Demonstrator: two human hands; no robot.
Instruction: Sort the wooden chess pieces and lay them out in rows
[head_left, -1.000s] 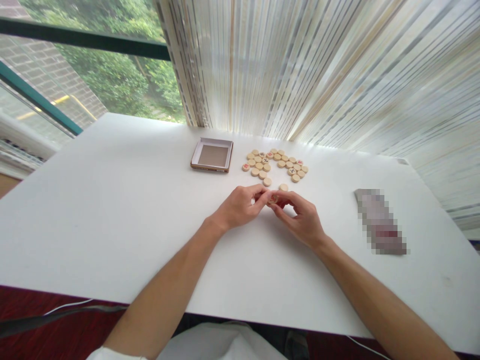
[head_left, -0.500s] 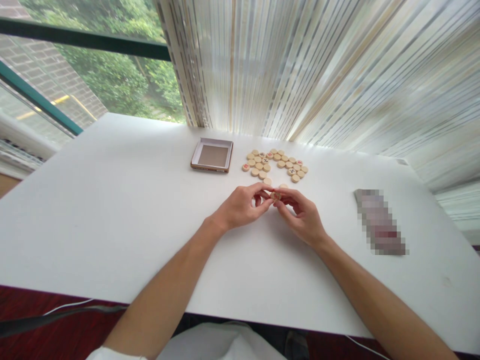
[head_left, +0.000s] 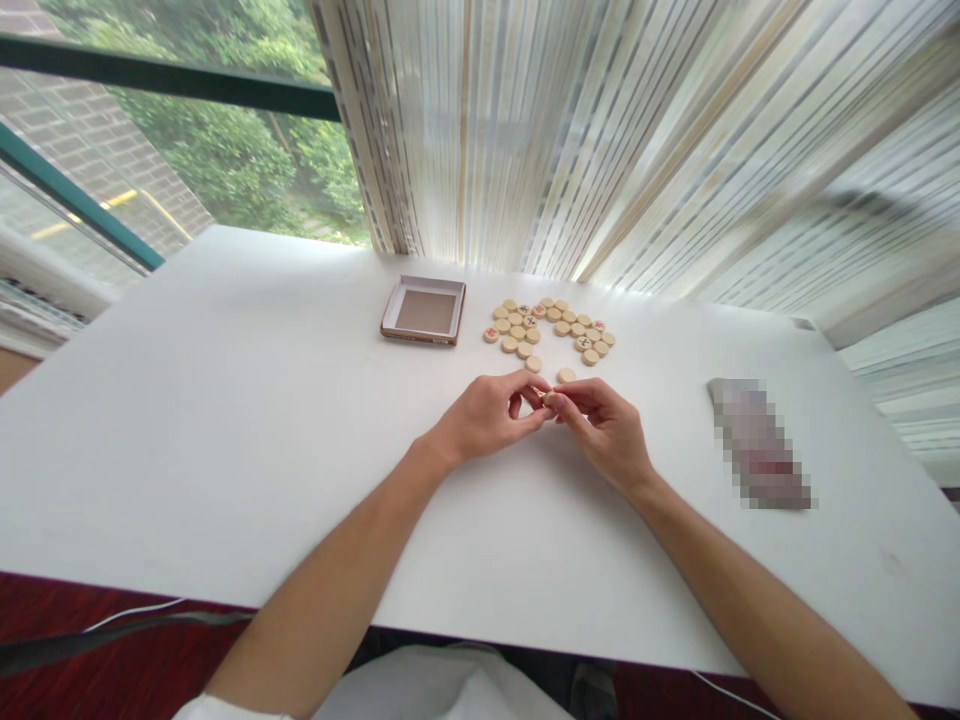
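The left hand (head_left: 487,417) and right hand (head_left: 602,432) are pinching a small wooden xiangqi piece (head_left: 550,399) by its rim between their nearly closed fingers (head_left: 577,391), and this light, stiff, smooth disc seems best gripped edge-on.

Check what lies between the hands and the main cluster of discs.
Head view: two loose discs, one just above the left hand, the other just above the right hand, both apart from the cluster.

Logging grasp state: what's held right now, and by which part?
A round wooden game piece, mostly hidden, pinched at its edge between the fingertips of the left hand and right hand.
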